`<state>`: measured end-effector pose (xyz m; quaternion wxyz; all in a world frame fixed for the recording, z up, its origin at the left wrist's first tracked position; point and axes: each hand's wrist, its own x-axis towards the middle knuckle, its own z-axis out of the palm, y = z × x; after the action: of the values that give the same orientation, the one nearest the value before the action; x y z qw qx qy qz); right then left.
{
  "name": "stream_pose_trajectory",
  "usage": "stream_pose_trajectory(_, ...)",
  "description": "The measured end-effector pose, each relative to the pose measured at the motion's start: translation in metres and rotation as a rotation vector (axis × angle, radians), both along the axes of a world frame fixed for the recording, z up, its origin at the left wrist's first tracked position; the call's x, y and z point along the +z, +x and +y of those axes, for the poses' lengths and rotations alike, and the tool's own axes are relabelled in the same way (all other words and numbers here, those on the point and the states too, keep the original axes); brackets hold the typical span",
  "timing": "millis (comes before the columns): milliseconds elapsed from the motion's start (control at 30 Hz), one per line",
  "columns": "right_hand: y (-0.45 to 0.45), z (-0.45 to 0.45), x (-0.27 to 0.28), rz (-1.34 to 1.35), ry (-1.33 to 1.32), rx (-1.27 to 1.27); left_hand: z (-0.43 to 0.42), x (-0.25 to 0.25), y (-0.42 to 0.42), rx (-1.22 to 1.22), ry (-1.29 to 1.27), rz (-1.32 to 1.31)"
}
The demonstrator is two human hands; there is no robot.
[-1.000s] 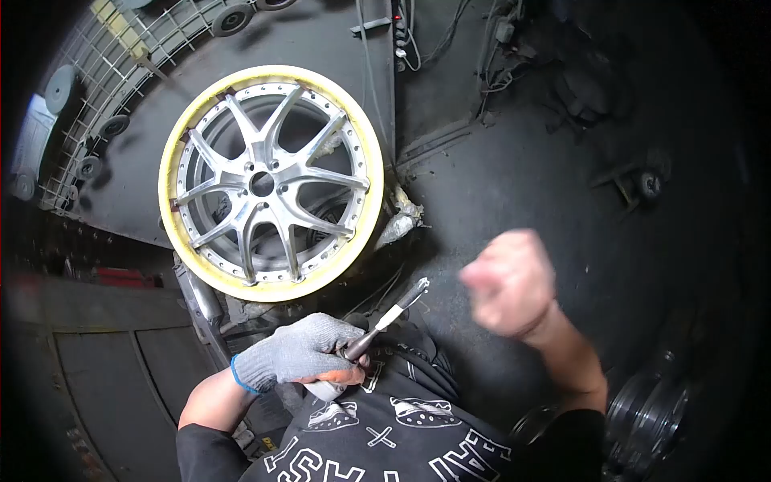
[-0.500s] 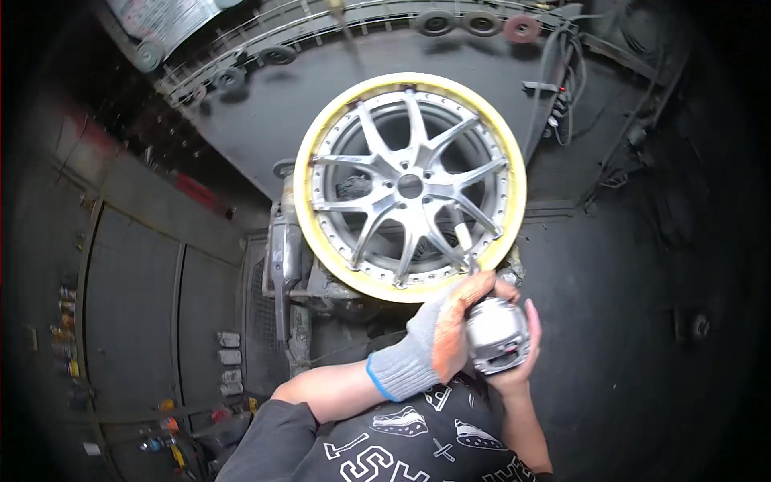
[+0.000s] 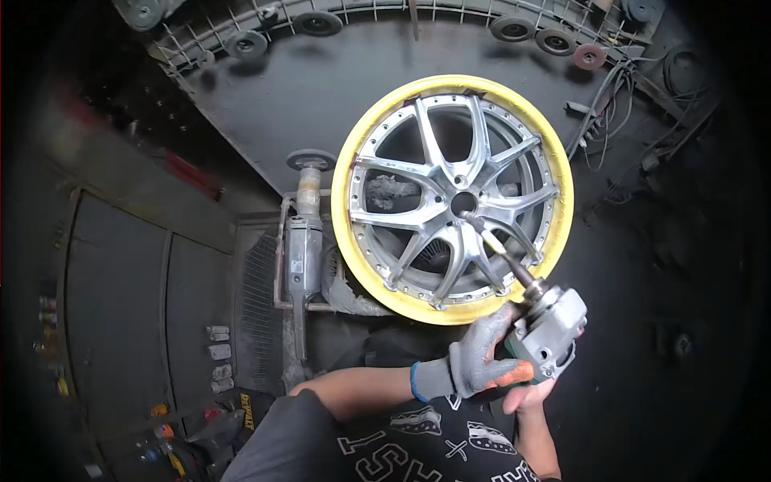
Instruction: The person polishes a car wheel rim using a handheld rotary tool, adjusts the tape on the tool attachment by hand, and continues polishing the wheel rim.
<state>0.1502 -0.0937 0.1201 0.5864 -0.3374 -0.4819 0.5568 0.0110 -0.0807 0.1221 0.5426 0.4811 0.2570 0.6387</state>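
Note:
A silver multi-spoke wheel rim (image 3: pixel 434 171) with a yellow-covered outer lip lies face up before me. My left hand (image 3: pixel 486 349), in a grey glove with orange patches, is closed around the near side of a grinder (image 3: pixel 554 321). My bare right hand (image 3: pixel 532 395) grips the same tool from below; most of its fingers are hidden behind the body. From the grinder a long spindle (image 3: pixel 518 271) with a white section reaches up-left over the lower spokes. Its tip appears close to the centre hole; contact cannot be made out.
Left of the rim, a second long power tool (image 3: pixel 305 249) with a round disc (image 3: pixel 311 159) rests on a metal frame. Several discs (image 3: pixel 317 23) hang along a wire rack (image 3: pixel 393 10) at the back. Cables (image 3: pixel 614 104) dangle at the right.
The grinder has turned in my hands and shifted right, its spindle now plainly visible and angled up-left. My view has shifted, so the rim appears farther right.

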Motion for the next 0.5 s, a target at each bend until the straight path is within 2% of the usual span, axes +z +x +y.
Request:
stream_pose_trajectory(33, -0.016, 0.0, -0.004, -0.061, 0.074, -0.099, 0.001, 0.005, -0.014, 0.019, -0.021, 0.016)
stream_pose_trajectory(100, -0.028, 0.003, 0.004, -0.224, -0.015, -0.043, 0.01, 0.011, -0.038, -0.134, -0.159, -0.155)
stream_pose_trajectory(133, -0.032, 0.004, 0.006, -0.315, -0.039, -0.024, 0.011, -0.001, -0.054, -0.381, -0.511, -0.46)
stream_pose_trajectory(233, -0.04, -0.008, -0.001, -0.481, -0.249, 0.081, 0.016, 0.009, -0.09, -0.537, -0.365, -0.532)
stream_pose_trajectory(300, -0.058, -0.011, 0.006, -0.587, -0.315, 0.149, 0.018, 0.001, -0.108, -0.694, -0.448, -0.616)
stream_pose_trajectory(400, -0.111, 0.007, 0.037, -0.694, -0.284, 0.175, 0.021, 0.001, -0.141, -0.639, -0.532, -0.556)
stream_pose_trajectory(500, -0.12, 0.005, 0.025, -0.631, -0.523, 0.185, 0.027, -0.019, -0.155, -0.673, -0.55, -0.529)
